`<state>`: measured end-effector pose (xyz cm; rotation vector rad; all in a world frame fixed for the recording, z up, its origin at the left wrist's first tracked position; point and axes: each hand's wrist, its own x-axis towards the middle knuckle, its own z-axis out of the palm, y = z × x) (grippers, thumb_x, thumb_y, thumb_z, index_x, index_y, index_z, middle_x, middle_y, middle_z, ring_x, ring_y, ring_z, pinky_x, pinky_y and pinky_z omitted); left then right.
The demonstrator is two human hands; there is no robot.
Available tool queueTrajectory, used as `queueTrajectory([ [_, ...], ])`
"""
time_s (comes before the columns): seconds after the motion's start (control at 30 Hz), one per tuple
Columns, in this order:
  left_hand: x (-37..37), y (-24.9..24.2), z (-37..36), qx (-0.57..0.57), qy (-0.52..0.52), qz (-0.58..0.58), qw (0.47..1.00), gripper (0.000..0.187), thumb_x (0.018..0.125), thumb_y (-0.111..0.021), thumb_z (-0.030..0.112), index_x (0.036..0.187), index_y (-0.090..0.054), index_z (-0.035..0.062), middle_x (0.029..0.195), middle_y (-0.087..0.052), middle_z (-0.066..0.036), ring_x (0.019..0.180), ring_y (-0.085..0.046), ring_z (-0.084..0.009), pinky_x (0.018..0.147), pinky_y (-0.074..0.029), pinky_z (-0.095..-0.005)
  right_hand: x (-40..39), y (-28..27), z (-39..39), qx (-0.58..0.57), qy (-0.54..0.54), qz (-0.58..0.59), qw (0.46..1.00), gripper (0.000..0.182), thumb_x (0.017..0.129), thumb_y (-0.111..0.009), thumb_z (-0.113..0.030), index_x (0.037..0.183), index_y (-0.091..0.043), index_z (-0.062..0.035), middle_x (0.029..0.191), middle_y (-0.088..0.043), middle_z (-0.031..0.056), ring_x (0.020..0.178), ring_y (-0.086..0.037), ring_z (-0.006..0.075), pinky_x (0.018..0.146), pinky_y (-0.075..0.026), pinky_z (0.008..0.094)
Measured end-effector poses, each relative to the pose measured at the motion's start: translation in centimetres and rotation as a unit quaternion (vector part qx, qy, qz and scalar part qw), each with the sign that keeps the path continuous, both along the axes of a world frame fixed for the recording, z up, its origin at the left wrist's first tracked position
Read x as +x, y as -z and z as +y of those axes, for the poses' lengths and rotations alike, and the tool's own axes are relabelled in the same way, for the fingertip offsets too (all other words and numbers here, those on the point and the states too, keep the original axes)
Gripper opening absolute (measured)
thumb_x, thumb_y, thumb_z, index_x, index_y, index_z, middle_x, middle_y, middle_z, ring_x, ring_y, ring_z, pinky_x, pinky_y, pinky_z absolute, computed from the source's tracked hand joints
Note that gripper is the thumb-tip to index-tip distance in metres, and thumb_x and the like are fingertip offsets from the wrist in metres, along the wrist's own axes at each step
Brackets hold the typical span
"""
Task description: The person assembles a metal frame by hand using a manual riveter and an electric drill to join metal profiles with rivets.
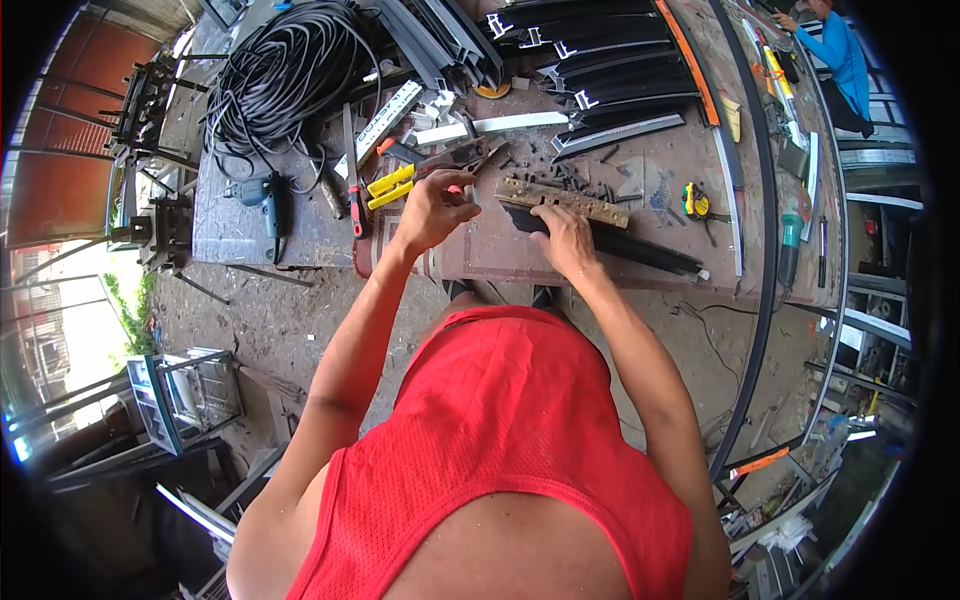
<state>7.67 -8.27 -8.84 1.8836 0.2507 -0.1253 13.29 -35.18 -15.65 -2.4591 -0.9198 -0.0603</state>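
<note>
Over the bench's near edge, my left hand [432, 212] pinches a small silvery piece [471, 193] between thumb and fingers; its exact kind is too small to make out. My right hand [566, 240] is closed over a black metal profile [640, 250], which lies at a slant along the bench edge. Just behind that profile, touching or nearly so, rests a worn wooden block [590, 206] with holes in it. Yellow-handled pliers [390, 186] lie left of my left hand, and a file with a red handle [358, 212] lies farther left.
Black cable [290, 75] is coiled at the back left, near a drill [272, 205]. Several black profiles [625, 65] are stacked at the back. A yellow tape measure [696, 201] sits to the right. A person in a blue top [838, 55] works at the far right.
</note>
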Motion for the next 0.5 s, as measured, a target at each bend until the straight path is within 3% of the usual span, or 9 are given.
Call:
queueTrajectory([
  [0.07, -0.1, 1.1, 0.0, -0.023, -0.02, -0.06, 0.998, 0.048, 0.08, -0.084, 0.006, 0.125, -0.069, -0.0009, 0.101, -0.074, -0.013, 0.084, -0.073, -0.0149, 0.075, -0.058, -0.0298, -0.1, 0.7, -1.0, 0.03, -0.013, 0.024, 0.999, 0.027, 0.091, -0.07, -0.009, 0.118, -0.07, -0.0097, 0.101, -0.072, 0.0127, 0.097, -0.069, 0.0345, 0.084, -0.053, 0.0451],
  [0.2, 0.9, 1.7, 0.8, 0.001, -0.01, -0.03, 1.0, 0.047, 0.08, -0.082, 0.005, 0.125, -0.069, 0.0, 0.108, -0.074, -0.013, 0.089, -0.075, -0.0183, 0.079, -0.059, -0.0305, 1.9, -1.9, -1.5, 0.09, -0.05, 0.134, 0.986, 0.031, 0.097, -0.06, -0.006, 0.126, -0.07, -0.0118, 0.094, -0.069, 0.0119, 0.094, -0.067, 0.0345, 0.09, -0.049, 0.0473],
  [0.23, 1.4, 2.0, 0.7, 0.023, -0.007, -0.039, 0.999, 0.047, 0.08, -0.082, 0.004, 0.125, -0.069, 0.0003, 0.109, -0.074, -0.013, 0.09, -0.076, -0.0191, 0.079, -0.059, -0.0308, 2.7, -2.6, -1.5, 0.083, -0.065, 0.104, 0.989, 0.034, 0.098, -0.065, -0.018, 0.131, -0.067, -0.0127, 0.098, -0.066, 0.0123, 0.095, -0.064, 0.0338, 0.093, -0.049, 0.0477],
  [0.33, 3.2, 2.2, 0.4, 0.054, 0.013, -0.066, 0.996, 0.045, 0.079, -0.082, 0.003, 0.123, -0.071, 0.0022, 0.113, -0.075, -0.011, 0.093, -0.076, -0.0205, 0.081, -0.06, -0.0318, 3.4, -5.2, -1.0, 0.011, -0.054, -0.012, 0.998, 0.047, 0.093, -0.072, -0.03, 0.136, -0.063, -0.0139, 0.106, -0.06, 0.0127, 0.099, -0.061, 0.0338, 0.092, -0.049, 0.047],
  [0.37, 3.6, 2.2, 0.3, 0.063, 0.022, -0.061, 0.996, 0.044, 0.079, -0.082, 0.003, 0.122, -0.071, 0.003, 0.113, -0.074, -0.011, 0.094, -0.075, -0.0197, 0.081, -0.059, -0.0319, 3.8, -4.9, -0.9, -0.022, -0.063, 0.005, 0.998, 0.061, 0.088, -0.077, -0.04, 0.14, -0.059, -0.0149, 0.113, -0.055, 0.0127, 0.105, -0.058, 0.0336, 0.093, -0.049, 0.0468],
  [0.47, 4.8, 2.2, -0.1, 0.111, 0.052, -0.058, 0.991, 0.042, 0.077, -0.082, 0.004, 0.118, -0.074, 0.0043, 0.108, -0.076, -0.012, 0.093, -0.075, -0.0193, 0.081, -0.059, -0.0326, 5.1, -1.3, -0.4, -0.049, -0.078, -0.006, 0.996, 0.062, 0.088, -0.077, -0.041, 0.141, -0.058, -0.0147, 0.116, -0.056, 0.0127, 0.106, -0.058, 0.0346, 0.093, -0.049, 0.0469],
  [0.5, 5.1, 2.5, 0.0, 0.134, 0.073, -0.055, 0.987, 0.042, 0.076, -0.082, 0.004, 0.118, -0.074, 0.0047, 0.107, -0.076, -0.012, 0.092, -0.075, -0.0196, 0.081, -0.059, -0.0328, 5.1, -1.3, 0.0, -0.083, -0.082, -0.116, 0.986, 0.063, 0.088, -0.078, -0.038, 0.142, -0.058, -0.0145, 0.123, -0.058, 0.0117, 0.113, -0.057, 0.0333, 0.094, -0.049, 0.0465],
])
